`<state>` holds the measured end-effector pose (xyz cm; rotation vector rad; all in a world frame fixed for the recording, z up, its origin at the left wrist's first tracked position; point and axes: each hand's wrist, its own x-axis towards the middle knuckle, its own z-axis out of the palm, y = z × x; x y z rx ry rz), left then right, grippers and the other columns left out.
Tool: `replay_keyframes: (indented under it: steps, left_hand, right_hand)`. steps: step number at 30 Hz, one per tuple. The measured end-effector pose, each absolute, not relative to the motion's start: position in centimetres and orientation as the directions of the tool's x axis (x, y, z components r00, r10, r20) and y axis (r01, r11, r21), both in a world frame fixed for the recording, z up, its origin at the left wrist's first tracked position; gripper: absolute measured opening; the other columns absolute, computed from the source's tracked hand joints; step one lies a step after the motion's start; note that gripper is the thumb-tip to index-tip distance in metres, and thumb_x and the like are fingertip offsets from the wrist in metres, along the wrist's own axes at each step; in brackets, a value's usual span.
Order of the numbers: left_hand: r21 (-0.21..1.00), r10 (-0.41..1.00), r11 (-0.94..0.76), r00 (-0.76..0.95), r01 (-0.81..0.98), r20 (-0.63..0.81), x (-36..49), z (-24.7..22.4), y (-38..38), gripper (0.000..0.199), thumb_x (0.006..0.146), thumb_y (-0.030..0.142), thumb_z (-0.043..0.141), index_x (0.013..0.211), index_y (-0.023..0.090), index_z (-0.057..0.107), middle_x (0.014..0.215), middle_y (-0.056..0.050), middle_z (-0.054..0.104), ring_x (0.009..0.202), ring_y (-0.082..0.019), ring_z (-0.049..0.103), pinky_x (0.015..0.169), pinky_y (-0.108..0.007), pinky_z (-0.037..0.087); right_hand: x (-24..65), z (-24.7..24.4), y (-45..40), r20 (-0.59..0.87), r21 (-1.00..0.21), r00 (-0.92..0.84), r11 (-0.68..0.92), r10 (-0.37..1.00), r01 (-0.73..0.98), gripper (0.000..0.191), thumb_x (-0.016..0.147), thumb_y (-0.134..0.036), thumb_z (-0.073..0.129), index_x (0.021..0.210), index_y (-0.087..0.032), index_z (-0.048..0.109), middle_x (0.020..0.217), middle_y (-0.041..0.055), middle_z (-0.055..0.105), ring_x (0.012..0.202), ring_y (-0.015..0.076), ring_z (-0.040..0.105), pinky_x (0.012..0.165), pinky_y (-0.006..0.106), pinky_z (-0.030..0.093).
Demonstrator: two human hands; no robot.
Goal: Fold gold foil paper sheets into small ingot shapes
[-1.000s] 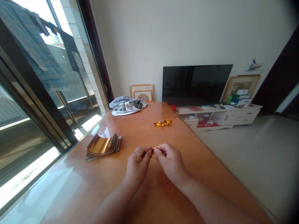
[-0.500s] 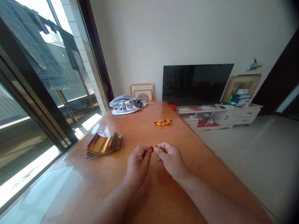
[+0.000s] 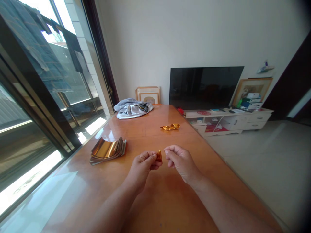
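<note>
Pinched in my left hand (image 3: 147, 160) is a small folded piece of gold foil paper (image 3: 159, 156), with its pointed end showing past the fingertips. My right hand (image 3: 179, 158) is just to the right, apart from the foil, its thumb and forefinger brought together; I see nothing between them. Left of my hands lies a stack of gold foil sheets (image 3: 107, 149), curled up at the edges. Beyond my hands, folded gold foil pieces (image 3: 170, 127) lie on the brown wooden table (image 3: 155, 194).
A bundle of grey cloth (image 3: 133, 109) lies at the table's far end, with framed pictures (image 3: 148, 94) behind it. A television (image 3: 206, 87) and a white cabinet (image 3: 255, 119) stand beyond the table's right edge. Glass doors (image 3: 29, 145) run along the left.
My right hand has let go of the foil and moved slightly right. The foil has turned in my left hand, and more of it shows.
</note>
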<state>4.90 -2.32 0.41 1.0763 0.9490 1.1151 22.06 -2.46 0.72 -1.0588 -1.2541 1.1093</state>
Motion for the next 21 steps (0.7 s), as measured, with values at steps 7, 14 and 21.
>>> replay_keyframes:
  steps: [7,14,21]
  left_hand:
    - [0.925,0.932,0.239,0.336,-0.294,-0.134,4.46,0.46,-2.27,0.024,0.082,0.034,0.073,0.092,0.013,0.067,0.084,-0.007,0.071,0.07,-0.013,0.066,0.067,-0.023,0.048]
    - [0.975,0.952,0.177,0.276,-0.136,-0.134,4.82,1.07,-2.68,0.022,0.081,0.034,0.069,0.087,0.013,0.066,0.076,-0.006,0.07,0.064,-0.013,0.063,0.061,-0.023,0.044]
    - [0.995,0.954,0.091,0.29,-0.044,-0.074,5.01,1.05,-2.8,0.017,0.083,0.03,0.064,0.086,0.012,0.066,0.073,-0.006,0.069,0.065,-0.014,0.062,0.063,-0.024,0.044]
  right_hand:
    - [22.18,1.47,-2.86,0.114,-0.992,-0.144,0.106,0.983,-0.065,0.018,0.083,-0.034,0.063,0.088,-0.017,0.066,0.067,-0.0032,0.062,0.049,0.008,0.049,0.05,0.022,0.04]
    - [22.2,1.61,-2.75,0.093,-0.992,-0.116,0.101,0.989,0.072,0.013,0.08,-0.029,0.063,0.085,-0.017,0.065,0.069,-0.0032,0.062,0.051,0.0084,0.049,0.048,0.022,0.04]
    - [22.34,0.88,-2.61,0.155,-0.963,-0.129,0.179,0.979,0.201,0.009,0.081,-0.025,0.06,0.082,-0.018,0.066,0.071,-0.0012,0.065,0.057,0.0113,0.054,0.05,0.024,0.041]
